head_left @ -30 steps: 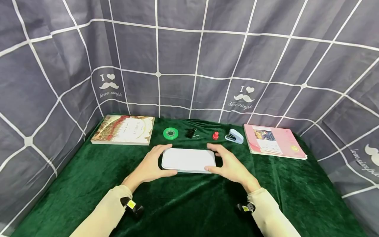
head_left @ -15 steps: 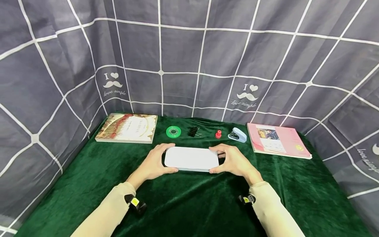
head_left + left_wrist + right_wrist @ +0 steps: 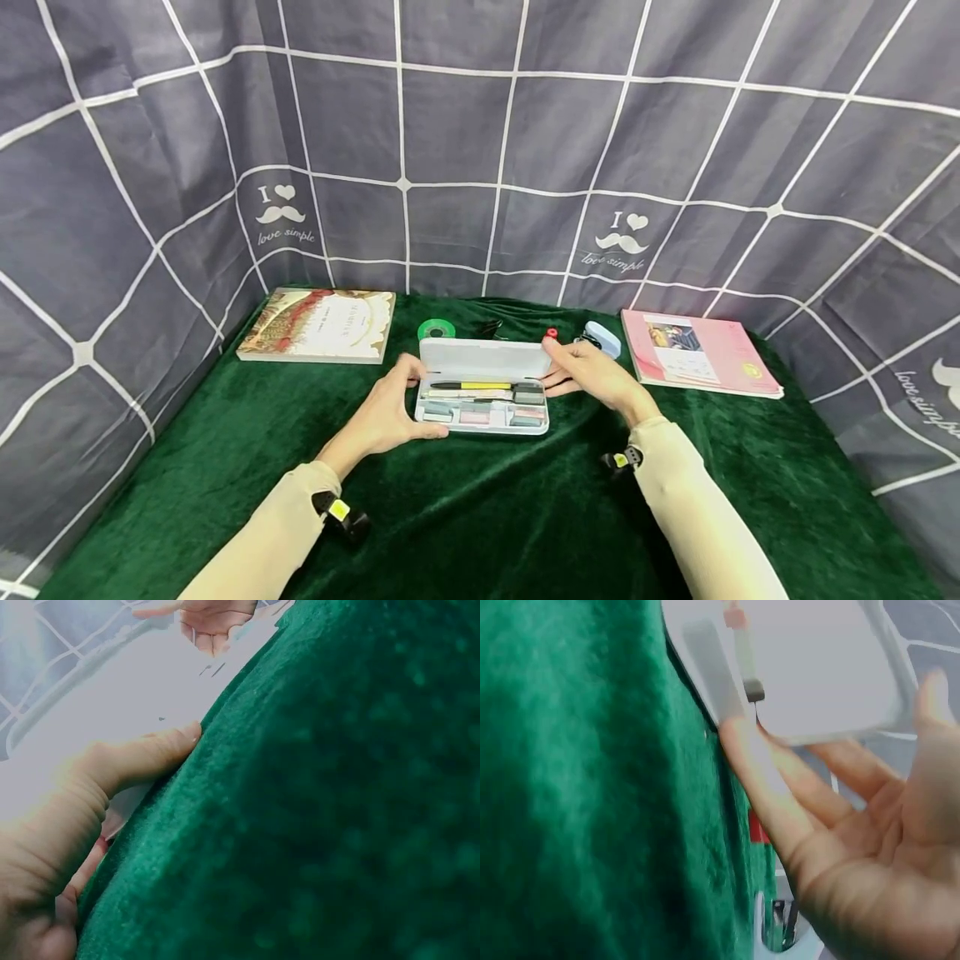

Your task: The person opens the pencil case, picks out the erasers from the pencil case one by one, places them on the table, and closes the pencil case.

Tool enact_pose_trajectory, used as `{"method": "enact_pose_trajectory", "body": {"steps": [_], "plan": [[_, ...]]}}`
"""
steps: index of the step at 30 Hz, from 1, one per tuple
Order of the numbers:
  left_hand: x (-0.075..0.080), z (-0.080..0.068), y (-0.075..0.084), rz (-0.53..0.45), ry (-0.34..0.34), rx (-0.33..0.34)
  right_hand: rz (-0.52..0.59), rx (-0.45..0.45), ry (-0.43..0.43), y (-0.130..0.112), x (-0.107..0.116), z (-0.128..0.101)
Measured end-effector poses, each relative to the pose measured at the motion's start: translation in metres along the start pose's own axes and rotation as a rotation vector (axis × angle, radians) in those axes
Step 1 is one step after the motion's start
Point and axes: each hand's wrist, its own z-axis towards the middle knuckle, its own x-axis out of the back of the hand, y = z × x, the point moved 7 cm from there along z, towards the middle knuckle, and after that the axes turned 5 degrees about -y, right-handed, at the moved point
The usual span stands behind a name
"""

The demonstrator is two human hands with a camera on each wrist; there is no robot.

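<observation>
A white pencil case (image 3: pixel 480 414) lies open on the green velvet cloth (image 3: pixel 480 517), its lid (image 3: pixel 483 358) standing up at the back. Inside lie a yellow pen (image 3: pixel 472 386) and small erasers. My left hand (image 3: pixel 396 402) grips the case's left end, thumb on the front wall, as the left wrist view shows (image 3: pixel 112 705). My right hand (image 3: pixel 581 375) holds the lid's right edge up with nearly straight fingers. In the right wrist view the lid (image 3: pixel 810 660) sits between the thumb and the fingers (image 3: pixel 761 769).
Along the back lie a book (image 3: pixel 318 323), green tape roll (image 3: pixel 436 328), black binder clip (image 3: pixel 491 327), red stamp (image 3: pixel 552 333), pale blue stapler (image 3: pixel 603 337) and pink booklet (image 3: pixel 697 354). Grey checked fabric walls enclose three sides.
The shut case has been opened: its lid swung up and back. My right hand rose with the lid's right edge, and my left hand stayed on the left end.
</observation>
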Motion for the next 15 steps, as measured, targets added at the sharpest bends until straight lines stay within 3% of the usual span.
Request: {"method": "enact_pose_trajectory", "body": {"steps": [4, 8, 10, 15], "plan": [[-0.001, 0.0, -0.001, 0.031, -0.021, 0.02, -0.122, 0.017, 0.162, -0.009, 0.007, -0.005], [-0.002, 0.0, -0.002, 0.023, -0.038, 0.033, -0.365, 0.133, 0.304, -0.034, 0.008, -0.023], [-0.002, -0.001, -0.002, 0.026, -0.039, 0.039, -0.492, 0.218, 0.268, -0.047, -0.003, -0.026], [-0.002, 0.001, -0.001, 0.031, -0.038, 0.037, -0.72, 0.364, 0.044, -0.06, -0.042, -0.019]]}}
